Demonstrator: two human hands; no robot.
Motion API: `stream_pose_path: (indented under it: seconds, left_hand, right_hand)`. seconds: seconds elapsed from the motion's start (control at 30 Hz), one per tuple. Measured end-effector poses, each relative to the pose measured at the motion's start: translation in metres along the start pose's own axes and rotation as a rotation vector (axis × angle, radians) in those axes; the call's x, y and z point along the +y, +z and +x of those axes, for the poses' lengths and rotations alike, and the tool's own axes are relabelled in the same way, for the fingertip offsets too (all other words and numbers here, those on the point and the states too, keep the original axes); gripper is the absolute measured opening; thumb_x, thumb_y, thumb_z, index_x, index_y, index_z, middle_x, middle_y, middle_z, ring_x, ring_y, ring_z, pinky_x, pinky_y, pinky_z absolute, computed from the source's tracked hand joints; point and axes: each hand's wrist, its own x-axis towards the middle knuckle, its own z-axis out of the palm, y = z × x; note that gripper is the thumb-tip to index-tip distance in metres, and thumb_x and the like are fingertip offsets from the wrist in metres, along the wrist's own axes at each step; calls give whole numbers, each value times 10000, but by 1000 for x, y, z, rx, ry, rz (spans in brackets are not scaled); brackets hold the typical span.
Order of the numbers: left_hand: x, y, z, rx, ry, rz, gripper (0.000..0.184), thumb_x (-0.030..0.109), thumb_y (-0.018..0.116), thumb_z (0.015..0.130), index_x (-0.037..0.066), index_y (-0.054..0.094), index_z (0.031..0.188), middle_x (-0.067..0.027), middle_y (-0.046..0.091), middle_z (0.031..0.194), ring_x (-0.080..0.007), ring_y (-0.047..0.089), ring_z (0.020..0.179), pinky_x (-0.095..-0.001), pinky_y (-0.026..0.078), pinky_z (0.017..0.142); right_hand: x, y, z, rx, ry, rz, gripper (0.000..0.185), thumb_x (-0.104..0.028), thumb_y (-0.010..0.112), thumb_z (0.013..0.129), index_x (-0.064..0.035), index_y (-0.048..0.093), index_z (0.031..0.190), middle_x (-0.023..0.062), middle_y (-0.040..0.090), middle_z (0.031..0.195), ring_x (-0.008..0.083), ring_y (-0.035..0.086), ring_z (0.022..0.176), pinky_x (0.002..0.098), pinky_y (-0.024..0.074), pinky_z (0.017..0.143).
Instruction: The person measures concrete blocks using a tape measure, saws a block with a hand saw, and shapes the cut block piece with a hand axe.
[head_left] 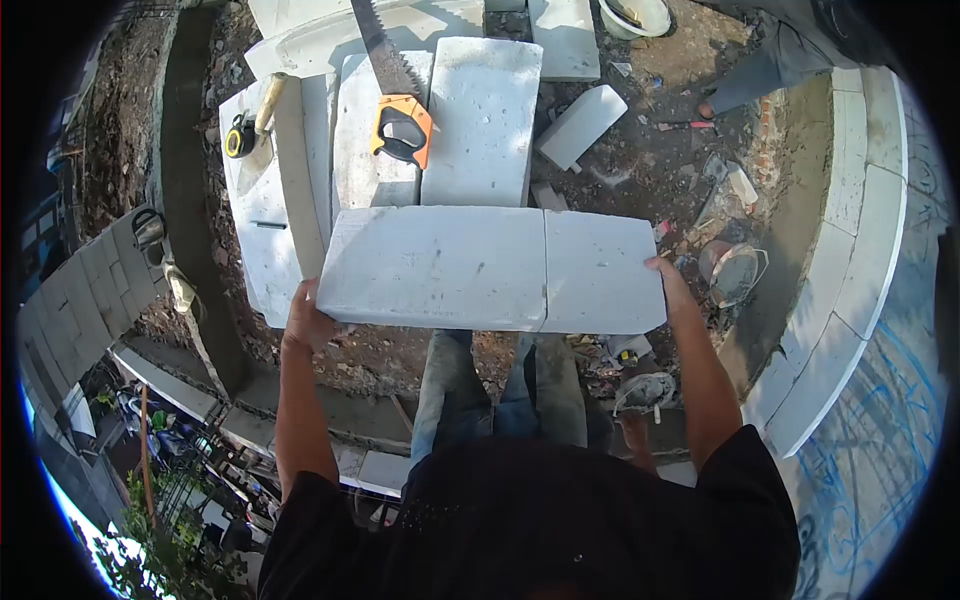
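Note:
A long white aerated concrete block (435, 268) spans the space between my two hands. A dark line crosses it right of the middle; whether it is a mark or a full cut I cannot tell. My left hand (308, 320) grips the block's left end near the lower corner. Around the right end, my right hand (672, 288) is closed, fingers partly hidden. Just beyond lie more white blocks (482, 120). On them rests a hand saw (402, 130) with an orange and black handle. A yellow tape measure (240, 137) and a wooden-handled tool (268, 105) sit on the left block.
Low block walls (850, 270) curve along the right side. A short block piece (582, 127) lies on the rubble floor. Buckets (735, 272) stand at the right, and a pale basin (637, 18) at the top. Another person's leg (765, 75) is at upper right.

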Motion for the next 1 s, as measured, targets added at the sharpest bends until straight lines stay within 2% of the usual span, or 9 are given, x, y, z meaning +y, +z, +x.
stream_pose_path:
  seconds: [0.07, 0.13, 0.33, 0.43, 0.63, 0.7, 0.83, 0.93, 1.0]
  left_hand:
    - [-16, -18, 21, -91, -134, -61, 958, 724, 654, 827, 112, 446, 1534, -140, 527, 1492, -316, 511, 1329, -526, 447, 1027]
    - [-38, -21, 52, 181, 24, 305, 974, 736, 654, 854, 78, 441, 1539, -136, 537, 1488, -313, 517, 1336, -506, 430, 1078]
    - [-37, -56, 17, 257, 329, 226, 819, 592, 571, 996, 48, 361, 1571, -150, 507, 1518, -333, 546, 1339, -533, 467, 1084]
    - [-9, -39, -11, 297, 422, 198, 834, 599, 575, 990, 67, 336, 1586, -154, 501, 1523, -359, 548, 1334, -527, 462, 1092]
    - [17, -43, 64, 235, 463, 320, 829, 621, 633, 951, 81, 407, 1538, -111, 531, 1463, -287, 505, 1347, -476, 416, 1131]
    - [15, -55, 56, 247, 370, 263, 793, 589, 599, 984, 91, 380, 1562, -124, 498, 1515, -304, 515, 1355, -491, 419, 1135]
    - [-1, -33, 6, 344, 439, 265, 773, 562, 569, 1008, 89, 348, 1578, -139, 474, 1545, -326, 521, 1359, -511, 426, 1134]
    - [-12, -29, -5, 147, 515, 175, 780, 519, 592, 1010, 56, 323, 1577, -146, 483, 1531, -329, 521, 1356, -506, 422, 1137]
    - [-14, -50, 23, 322, 438, 199, 785, 517, 609, 1002, 57, 329, 1574, -142, 489, 1523, -326, 521, 1351, -504, 419, 1139]
  right_hand:
    - [14, 20, -3, 8, 27, 109, 694, -533, 705, 899, -19, 592, 1351, 149, 670, 1243, 289, 659, 1117, 444, 542, 955]
    - [35, 23, 5, 11, 42, 216, 695, -525, 709, 907, -4, 588, 1351, 143, 679, 1224, 285, 664, 1107, 438, 542, 957]
    - [75, 42, -13, 210, -288, 218, 683, -501, 720, 916, 21, 590, 1337, 132, 692, 1181, 247, 693, 1017, 390, 558, 915]
    - [88, 48, 21, 86, -360, 316, 667, -490, 718, 915, 14, 591, 1334, 124, 689, 1191, 225, 692, 1001, 366, 558, 894]
    - [92, 49, 108, 56, -449, 379, 574, -469, 716, 907, 7, 659, 1221, 97, 704, 1105, 203, 681, 996, 336, 543, 864]
    - [103, 63, 86, 188, -336, 314, 564, -480, 712, 901, 6, 680, 1185, 100, 711, 1074, 202, 681, 997, 345, 545, 859]
    - [103, 46, 62, 77, -427, 324, 714, -542, 705, 870, 0, 592, 1321, 157, 678, 1192, 269, 669, 1098, 427, 546, 968]
    - [106, 57, 56, 56, -525, 442, 682, -518, 698, 884, 1, 591, 1313, 155, 679, 1173, 267, 683, 1071, 425, 548, 977]
    - [129, 41, 93, 40, -376, 431, 675, -511, 695, 886, -1, 591, 1315, 151, 680, 1175, 266, 685, 1064, 419, 550, 971]
